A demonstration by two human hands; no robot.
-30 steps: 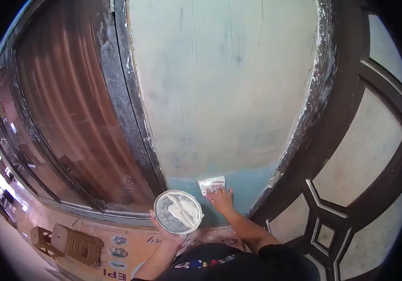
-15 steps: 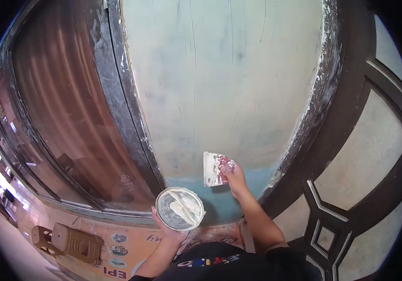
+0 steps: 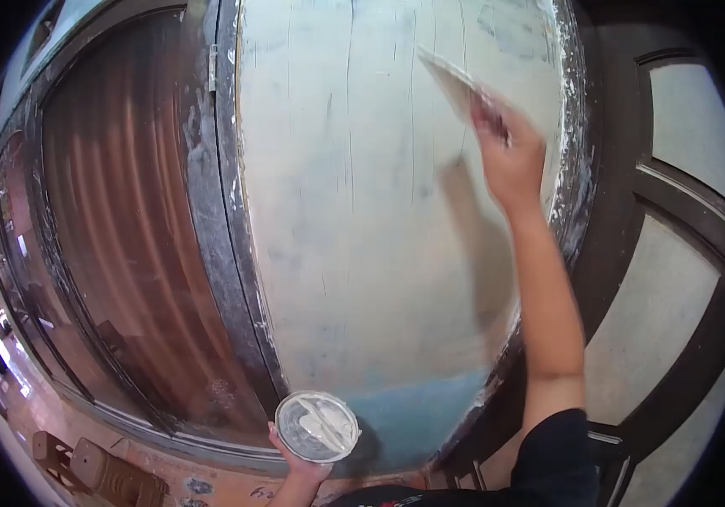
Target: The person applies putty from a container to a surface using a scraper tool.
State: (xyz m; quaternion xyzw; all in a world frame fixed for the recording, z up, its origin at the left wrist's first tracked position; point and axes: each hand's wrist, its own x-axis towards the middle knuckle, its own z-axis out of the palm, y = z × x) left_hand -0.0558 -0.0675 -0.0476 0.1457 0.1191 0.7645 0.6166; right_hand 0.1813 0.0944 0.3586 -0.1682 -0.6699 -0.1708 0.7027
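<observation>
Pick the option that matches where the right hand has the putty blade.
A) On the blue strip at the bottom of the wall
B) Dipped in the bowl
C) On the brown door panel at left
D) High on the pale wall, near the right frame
D: the right hand holds the putty blade high on the pale wall, far above the bowl held in the left hand.

We hold a scraper (image 3: 451,78) high against the pale wall (image 3: 362,220) in our right hand (image 3: 510,159); our left hand (image 3: 297,461) cups a tub (image 3: 318,425) of white paste low beside the dark frame (image 3: 226,253).
</observation>
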